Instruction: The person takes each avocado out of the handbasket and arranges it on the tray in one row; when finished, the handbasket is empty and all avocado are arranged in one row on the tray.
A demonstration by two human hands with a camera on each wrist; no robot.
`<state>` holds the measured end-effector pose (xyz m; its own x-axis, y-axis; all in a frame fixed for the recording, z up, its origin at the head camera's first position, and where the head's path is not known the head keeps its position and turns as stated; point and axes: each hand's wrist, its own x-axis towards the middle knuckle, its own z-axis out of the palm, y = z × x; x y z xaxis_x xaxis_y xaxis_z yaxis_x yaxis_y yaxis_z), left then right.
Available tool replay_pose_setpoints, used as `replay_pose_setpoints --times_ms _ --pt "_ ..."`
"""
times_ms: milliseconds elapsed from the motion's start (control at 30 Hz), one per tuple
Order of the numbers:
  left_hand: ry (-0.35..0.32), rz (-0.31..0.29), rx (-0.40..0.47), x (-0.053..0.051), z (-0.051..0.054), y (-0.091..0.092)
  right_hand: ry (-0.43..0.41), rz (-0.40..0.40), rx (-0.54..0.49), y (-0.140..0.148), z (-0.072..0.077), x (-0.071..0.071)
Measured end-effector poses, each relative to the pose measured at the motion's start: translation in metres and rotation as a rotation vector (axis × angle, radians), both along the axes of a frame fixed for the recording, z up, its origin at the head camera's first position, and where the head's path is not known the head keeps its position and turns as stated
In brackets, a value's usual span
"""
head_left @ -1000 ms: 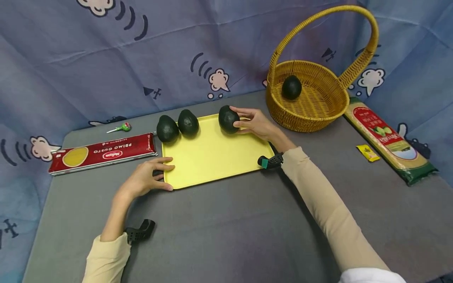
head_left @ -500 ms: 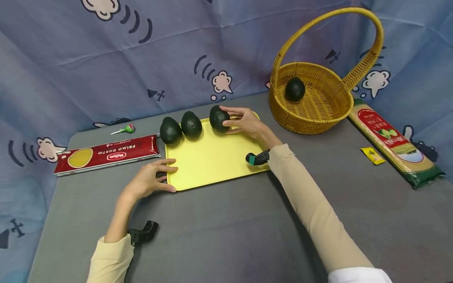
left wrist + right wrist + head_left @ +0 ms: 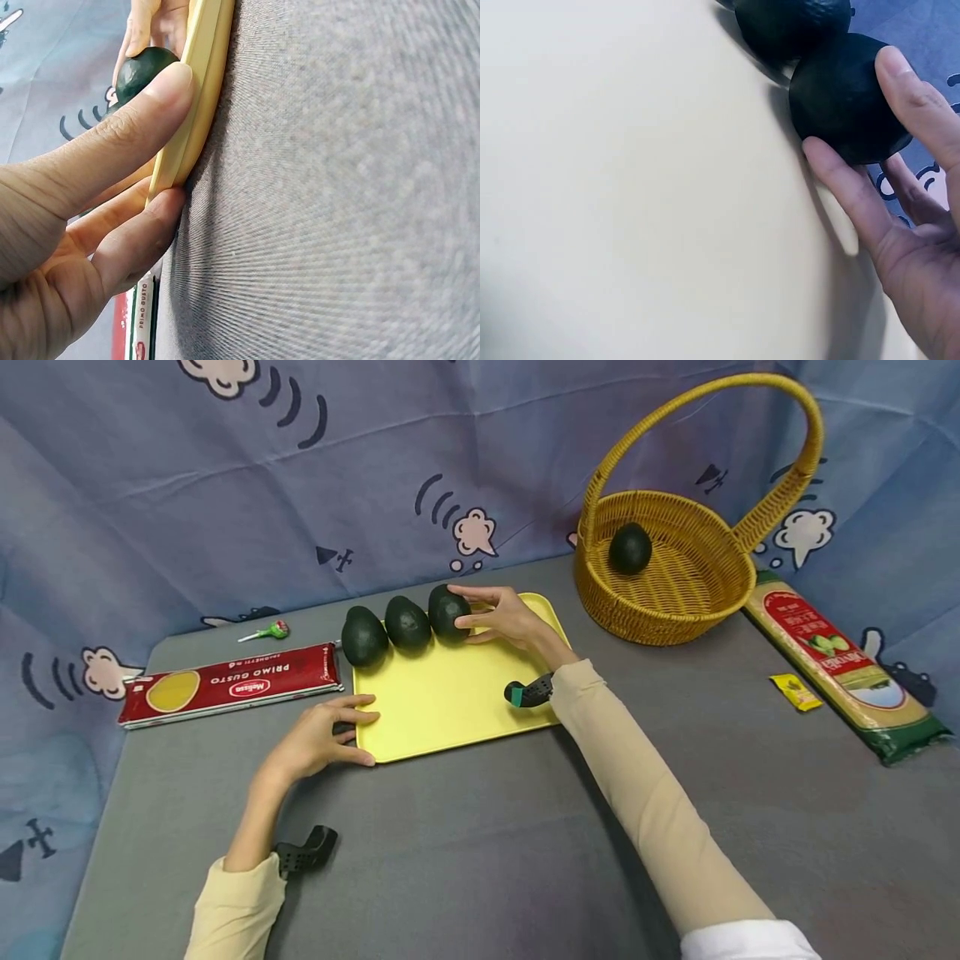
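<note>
On the yellow tray (image 3: 450, 710), three dark green avocados stand in a row along the back edge. My right hand (image 3: 504, 617) holds the rightmost avocado (image 3: 447, 613) between thumb and fingers. Close beside it is the middle avocado (image 3: 407, 624); the left avocado (image 3: 363, 637) sits at the tray's back left corner. In the right wrist view the held avocado (image 3: 847, 101) appears to touch its neighbour (image 3: 791, 26). My left hand (image 3: 318, 739) grips the tray's front left corner, with the thumb on the rim (image 3: 196, 97) in the left wrist view.
A wicker basket (image 3: 660, 618) with a tall handle stands back right, one avocado (image 3: 630, 548) inside. A red spaghetti pack (image 3: 232, 685) and a lollipop (image 3: 270, 631) lie left. At right lie a long pasta bag (image 3: 847, 664) and a small yellow packet (image 3: 796, 692).
My right hand has moved left along the tray's back edge with the avocado, bringing it up beside the middle one. My left hand stays at the tray's corner. The head view has shifted slightly.
</note>
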<state>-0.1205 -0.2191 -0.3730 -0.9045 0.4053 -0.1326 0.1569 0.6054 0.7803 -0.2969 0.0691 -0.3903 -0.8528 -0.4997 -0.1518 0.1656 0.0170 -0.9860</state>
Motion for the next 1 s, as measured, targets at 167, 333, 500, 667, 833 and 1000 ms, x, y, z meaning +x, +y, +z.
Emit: replay_pose_setpoints --times_ms 167,333,500,667,833,1000 --pt "0.004 0.002 -0.005 -0.001 0.0 0.0 -0.011 -0.008 -0.012 -0.001 0.0 -0.001" --pt "0.011 0.002 -0.018 -0.001 -0.001 0.0 -0.023 -0.005 -0.031 0.002 -0.001 -0.001" --pt "0.01 0.002 -0.017 0.0 0.0 0.0 -0.017 0.006 -0.042 0.005 0.0 0.0" --pt "0.013 -0.002 -0.016 0.0 0.001 0.002 -0.022 0.01 -0.064 0.01 0.0 0.0" --pt "0.012 0.001 -0.016 0.0 0.002 0.002 -0.023 0.007 -0.075 0.015 0.0 -0.001" --pt "0.005 0.005 -0.015 0.001 0.003 0.002 -0.006 0.01 -0.07 0.022 0.0 -0.004"
